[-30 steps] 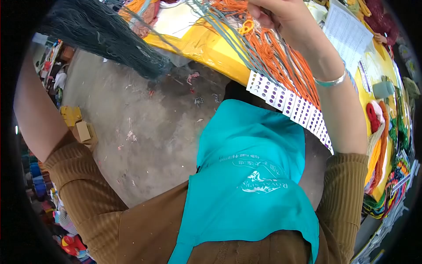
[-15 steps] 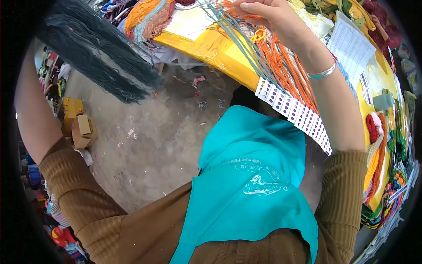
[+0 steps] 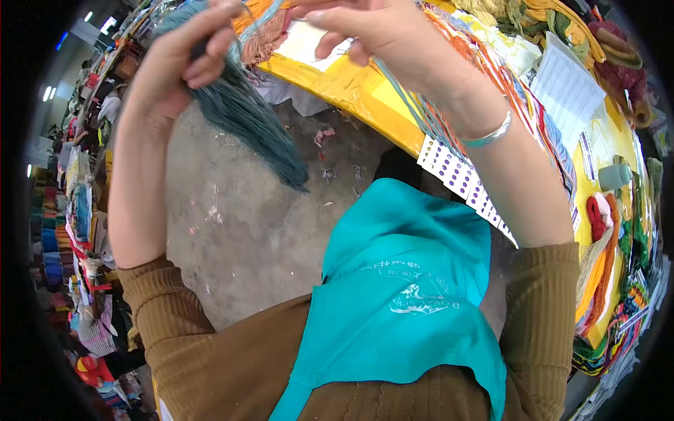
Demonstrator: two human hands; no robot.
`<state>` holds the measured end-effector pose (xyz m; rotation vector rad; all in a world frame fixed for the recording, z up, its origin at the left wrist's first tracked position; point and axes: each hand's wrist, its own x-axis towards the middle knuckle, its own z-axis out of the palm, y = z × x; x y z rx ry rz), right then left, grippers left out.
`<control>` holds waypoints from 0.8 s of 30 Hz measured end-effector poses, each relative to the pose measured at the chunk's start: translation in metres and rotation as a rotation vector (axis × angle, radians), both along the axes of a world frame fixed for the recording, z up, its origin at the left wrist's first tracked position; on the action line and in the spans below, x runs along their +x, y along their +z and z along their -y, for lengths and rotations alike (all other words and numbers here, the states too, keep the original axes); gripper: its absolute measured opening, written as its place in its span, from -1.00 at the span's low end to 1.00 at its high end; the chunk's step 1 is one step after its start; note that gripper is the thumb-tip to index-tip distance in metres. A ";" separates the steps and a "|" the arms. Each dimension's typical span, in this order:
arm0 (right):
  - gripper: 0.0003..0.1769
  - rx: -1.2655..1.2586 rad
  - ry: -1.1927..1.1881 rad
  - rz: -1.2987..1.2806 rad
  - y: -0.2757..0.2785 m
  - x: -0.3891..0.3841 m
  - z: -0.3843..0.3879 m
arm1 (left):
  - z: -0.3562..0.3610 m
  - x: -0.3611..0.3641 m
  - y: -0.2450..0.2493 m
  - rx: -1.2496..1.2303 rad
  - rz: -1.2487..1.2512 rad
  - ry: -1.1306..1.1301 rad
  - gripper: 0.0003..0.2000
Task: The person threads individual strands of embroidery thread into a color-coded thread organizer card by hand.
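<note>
The dark teal skein point(image 3: 256, 137) is gripped near its far-left end by the curled fingers of the left hand point(image 3: 175, 59), and its long axis is slanted from there towards the near right, the loose end hung over the floor point(image 3: 246, 238), beyond the tabletop point(image 3: 340, 88) edge. The right hand point(image 3: 386, 35) is set apart, to the right of the skein, with its fingers partly bent; whether anything is pinched there cannot be told. Between the skein and the right hand, a pinkish-brown bundle point(image 3: 263, 45) is laid at the far side. Blue-grey strands point(image 3: 411, 102) are draped below the right hand, towards the hole-marked cards point(image 3: 449, 168) along the edge.
</note>
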<state>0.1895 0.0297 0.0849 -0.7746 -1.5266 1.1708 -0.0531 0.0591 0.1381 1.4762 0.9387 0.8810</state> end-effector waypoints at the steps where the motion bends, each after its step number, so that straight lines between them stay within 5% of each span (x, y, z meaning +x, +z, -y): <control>1: -0.59 0.053 0.032 -0.029 -0.003 -0.008 0.001 | 0.006 0.009 -0.009 0.058 -0.008 -0.019 -0.80; 5: -0.50 -0.098 0.156 -0.017 -0.014 -0.024 0.000 | 0.011 0.023 -0.030 0.022 -0.032 -0.082 -0.81; 9: -0.60 0.119 -0.093 0.488 -0.016 0.002 -0.024 | 0.013 0.028 -0.047 -0.007 -0.016 -0.130 -0.76; 11: -0.77 -0.106 -0.101 0.392 0.026 0.026 -0.006 | 0.013 0.030 -0.055 -0.073 0.040 -0.204 -0.74; 12: -0.79 -0.111 -0.315 0.388 0.049 0.028 0.001 | 0.012 0.030 -0.064 -0.082 0.085 -0.230 -0.72; 19: -0.85 0.308 -0.569 -0.035 0.127 0.131 -0.002 | -0.002 0.034 -0.147 -0.365 0.257 -0.274 -0.79; 24: -0.86 0.246 -0.610 -0.136 0.179 0.212 0.005 | -0.010 0.043 -0.195 -0.521 0.337 -0.288 -0.79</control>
